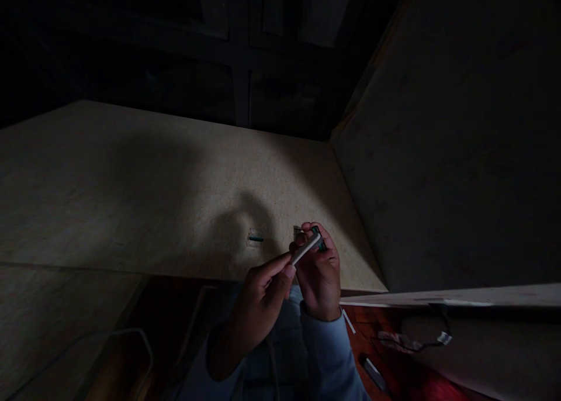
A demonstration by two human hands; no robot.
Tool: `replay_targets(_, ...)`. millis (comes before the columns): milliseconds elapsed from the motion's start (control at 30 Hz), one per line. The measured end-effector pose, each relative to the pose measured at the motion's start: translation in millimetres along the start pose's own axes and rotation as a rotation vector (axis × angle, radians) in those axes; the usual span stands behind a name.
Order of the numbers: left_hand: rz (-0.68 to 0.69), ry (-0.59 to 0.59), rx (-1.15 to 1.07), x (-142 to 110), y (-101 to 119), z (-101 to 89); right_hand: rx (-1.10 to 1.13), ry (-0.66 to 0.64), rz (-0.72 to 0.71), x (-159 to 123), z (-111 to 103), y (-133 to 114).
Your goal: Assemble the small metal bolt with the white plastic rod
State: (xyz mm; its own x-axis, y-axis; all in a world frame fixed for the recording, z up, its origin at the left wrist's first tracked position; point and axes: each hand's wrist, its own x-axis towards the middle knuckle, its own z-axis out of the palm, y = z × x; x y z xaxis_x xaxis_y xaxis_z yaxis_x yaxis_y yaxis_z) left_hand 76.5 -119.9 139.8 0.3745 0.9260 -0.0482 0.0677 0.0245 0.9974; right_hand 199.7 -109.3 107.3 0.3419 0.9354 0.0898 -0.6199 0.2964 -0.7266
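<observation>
Between the thumb and fingers of my left hand (263, 296) is a slim white stick-like tool (304, 249), slightly bent; its exact kind cannot be made out. It slants up to the right, and its far end meets a small dark green piece (323, 245), which looks like a circuit board. My right hand (322, 272) curls around that piece, palm towards me. On the pale tabletop (197, 185), left of my hands, lies a small flat item with a dark green strip (256, 238). Another small item (297, 230) is partly hidden behind my right fingers.
A dark upright panel (447, 155) borders the table on the right. Behind the table stands a dark framed window or cabinet (241, 68). Below right, a cable (445, 338) hangs by a light surface, and a dark oblong object (373, 370) lies on the reddish floor.
</observation>
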Motion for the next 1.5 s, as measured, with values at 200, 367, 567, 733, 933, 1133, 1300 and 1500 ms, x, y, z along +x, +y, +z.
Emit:
replay_targets(200,0.055,0.011,-0.046,3,-8,1.0,0.067,0.000,0.056,-4,9,3)
replay_targets(367,0.078,0.135,-0.003,6,-6,-1.9,0.030,-0.027,0.059,-5,10,7)
replay_targets(567,0.144,0.220,0.144,7,-9,-4.4,-0.034,-0.065,0.023,-1,2,8)
replay_targets(733,0.174,0.153,0.244,3,-8,-7.8,-0.101,-0.028,-0.011,2,-3,3)
replay_targets(933,0.154,0.066,0.313,-5,-3,-15.9,-0.258,-0.069,-0.067,5,-19,-5)
replay_targets(1133,0.153,0.160,0.352,-2,-3,-22.5,-0.418,-0.134,-0.045,4,-23,-10)
replay_targets(1300,0.149,0.162,0.345,-1,-1,-24.0,-0.409,-0.122,-0.023,3,-18,-8)
replay_targets(1500,0.108,0.016,0.276,-6,-6,-24.7,-0.250,-0.028,-0.044,3,-16,-8)
